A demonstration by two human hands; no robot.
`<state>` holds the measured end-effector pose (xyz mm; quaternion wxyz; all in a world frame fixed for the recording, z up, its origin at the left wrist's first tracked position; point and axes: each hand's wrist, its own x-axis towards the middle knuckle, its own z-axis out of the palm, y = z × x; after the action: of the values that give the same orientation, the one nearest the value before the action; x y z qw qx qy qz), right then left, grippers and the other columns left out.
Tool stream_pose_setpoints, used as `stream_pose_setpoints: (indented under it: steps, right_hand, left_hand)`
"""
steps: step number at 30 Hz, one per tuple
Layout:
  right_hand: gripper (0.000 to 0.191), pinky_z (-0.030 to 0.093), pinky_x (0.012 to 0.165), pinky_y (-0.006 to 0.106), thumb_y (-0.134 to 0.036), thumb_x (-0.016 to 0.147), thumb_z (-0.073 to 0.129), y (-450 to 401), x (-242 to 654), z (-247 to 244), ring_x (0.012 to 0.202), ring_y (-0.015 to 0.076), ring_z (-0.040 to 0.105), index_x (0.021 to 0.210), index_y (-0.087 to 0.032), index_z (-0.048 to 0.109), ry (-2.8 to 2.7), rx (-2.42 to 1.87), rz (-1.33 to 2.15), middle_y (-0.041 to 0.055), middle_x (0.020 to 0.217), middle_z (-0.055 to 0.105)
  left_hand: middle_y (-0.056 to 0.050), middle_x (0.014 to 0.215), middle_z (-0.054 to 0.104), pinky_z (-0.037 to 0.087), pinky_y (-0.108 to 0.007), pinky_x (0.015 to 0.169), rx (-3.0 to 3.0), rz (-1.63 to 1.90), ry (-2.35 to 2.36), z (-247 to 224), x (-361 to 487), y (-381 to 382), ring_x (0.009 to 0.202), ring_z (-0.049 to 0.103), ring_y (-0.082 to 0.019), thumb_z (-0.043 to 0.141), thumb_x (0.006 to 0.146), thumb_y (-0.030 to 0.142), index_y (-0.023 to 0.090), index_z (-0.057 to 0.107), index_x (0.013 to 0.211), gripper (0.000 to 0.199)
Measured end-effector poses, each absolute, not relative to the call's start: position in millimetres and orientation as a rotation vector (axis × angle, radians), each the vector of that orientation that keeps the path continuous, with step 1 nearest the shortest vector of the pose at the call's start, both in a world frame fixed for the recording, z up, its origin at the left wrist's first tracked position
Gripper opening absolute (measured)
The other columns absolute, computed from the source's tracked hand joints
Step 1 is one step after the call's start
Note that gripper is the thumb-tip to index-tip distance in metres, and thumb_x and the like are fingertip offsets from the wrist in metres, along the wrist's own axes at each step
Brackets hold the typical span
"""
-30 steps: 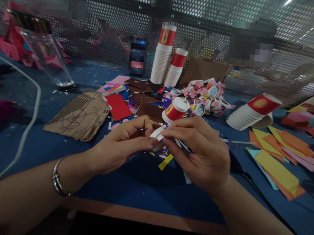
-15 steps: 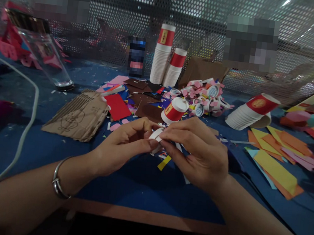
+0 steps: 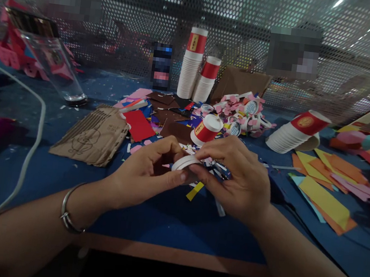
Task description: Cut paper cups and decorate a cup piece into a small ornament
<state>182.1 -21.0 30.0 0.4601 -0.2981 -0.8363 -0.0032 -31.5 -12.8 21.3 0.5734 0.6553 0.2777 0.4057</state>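
Between my two hands is a round white paper piece point(image 3: 185, 162), shaped like a low ring or a cut-off cup bottom. My left hand point(image 3: 154, 166) pinches its left side, the thumb along the near edge. Fingers and thumb of my right hand point(image 3: 234, 176) grip its right side; parts of the piece are hidden behind the fingers. Just beyond my hands an upside-down red and white paper cup point(image 3: 206, 130) stands among paper scraps. A small yellow paper strip point(image 3: 194, 191) lies below the piece.
Two tall stacks of paper cups point(image 3: 189, 76) stand at the back; another cup stack point(image 3: 283, 135) leans at right. A heap of pink and white paper pieces point(image 3: 242, 112) lies behind the cup. Cardboard point(image 3: 90, 138), a glass point(image 3: 61, 69), a white cable point(image 3: 31, 151) and coloured paper point(image 3: 329, 196) surround.
The white piece has turned in my fingers and shows more of its curved rim. My right fingers have shifted slightly along it; both arms stay almost in place.
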Motion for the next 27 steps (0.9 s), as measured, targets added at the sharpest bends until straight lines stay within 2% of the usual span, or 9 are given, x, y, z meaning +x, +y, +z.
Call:
stream_pose_setpoints:
  steps: [6,12,16,20,24,27]
  right_hand:
    - [0.011,0.059,0.076,0.031,-0.030,0.096,0.078,-21,180,30,0.081,0.0168,0.073,0.100,-0.021,0.072,-2.017,-0.850,0.231,0.0022,0.092,0.078]
    - [0.019,0.059,0.069,0.026,-0.036,0.093,0.081,-19,179,31,0.076,0.0144,0.072,0.099,-0.019,0.073,-1.811,-0.956,0.546,0.0018,0.090,0.078]
    - [0.024,0.058,0.065,0.025,-0.040,0.094,0.079,-17,180,28,0.073,0.0137,0.070,0.103,-0.018,0.074,-1.770,-1.027,0.618,0.0027,0.088,0.077]
    - [0.026,0.059,0.061,0.025,-0.041,0.092,0.081,-14,180,24,0.069,0.0129,0.069,0.098,-0.017,0.073,-1.727,-1.020,0.743,0.0040,0.087,0.077]
    - [0.020,0.062,0.065,0.026,-0.034,0.091,0.081,-13,178,21,0.076,0.0146,0.073,0.098,-0.018,0.073,-1.688,-0.944,0.844,0.0046,0.089,0.077]
    - [0.022,0.063,0.066,0.027,-0.038,0.092,0.081,-15,176,20,0.080,0.0160,0.074,0.099,-0.019,0.073,-1.696,-0.919,0.827,0.0060,0.094,0.078]
  left_hand:
    - [-0.002,0.088,0.067,0.052,-0.027,0.073,1.616,1.033,0.770,22,-32,-14,0.079,0.063,-0.015,0.081,0.087,0.031,0.020,0.069,0.093,0.018]
    - [-0.003,0.087,0.078,0.057,-0.027,0.074,1.238,1.010,0.802,19,-30,-8,0.078,0.072,-0.016,0.096,0.073,0.031,0.018,0.073,0.093,0.033]
    - [-0.003,0.085,0.079,0.056,-0.025,0.070,1.037,1.093,0.834,17,-31,-1,0.075,0.071,-0.014,0.097,0.071,0.030,0.017,0.076,0.090,0.031]
    - [-0.005,0.092,0.080,0.055,-0.024,0.066,0.928,1.107,0.846,18,-32,4,0.072,0.068,-0.013,0.096,0.072,0.029,0.015,0.078,0.092,0.031]
    - [-0.005,0.088,0.080,0.054,-0.022,0.061,0.834,1.112,0.857,19,-32,6,0.069,0.066,-0.012,0.093,0.072,0.027,0.016,0.081,0.088,0.023]
    - [-0.005,0.083,0.078,0.055,-0.020,0.058,0.774,1.093,0.887,20,-31,5,0.068,0.066,-0.012,0.092,0.070,0.023,0.014,0.082,0.086,0.021]
